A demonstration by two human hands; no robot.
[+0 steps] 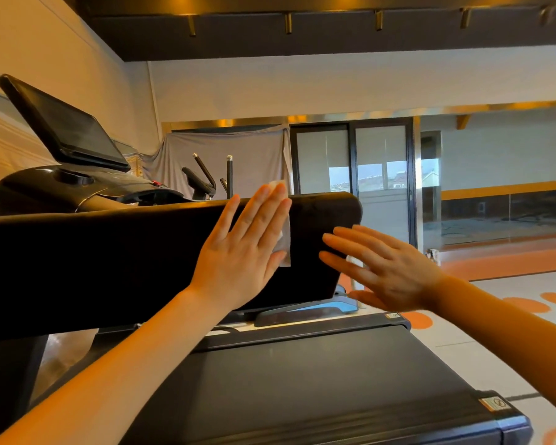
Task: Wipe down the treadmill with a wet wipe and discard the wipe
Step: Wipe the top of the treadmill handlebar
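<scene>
A black treadmill fills the view, its broad side handrail panel (109, 261) running across the middle. My left hand (244, 248) lies flat with straight fingers, pressing a white wet wipe (284, 248) against the panel near its right end. Only the wipe's right edge and top corner show past my fingers. My right hand (385, 271) hovers open with spread fingers just right of the panel's end; I cannot tell whether it touches it. The treadmill's belt (318, 387) lies below and its console screen (68, 130) rises at upper left.
A second machine with upright handles (229, 176) stands behind the rail. A grey cloth (225, 155) hangs on the far wall beside dark sliding glass doors (353, 159). Pale floor with orange patches (418, 319) lies to the right of the belt.
</scene>
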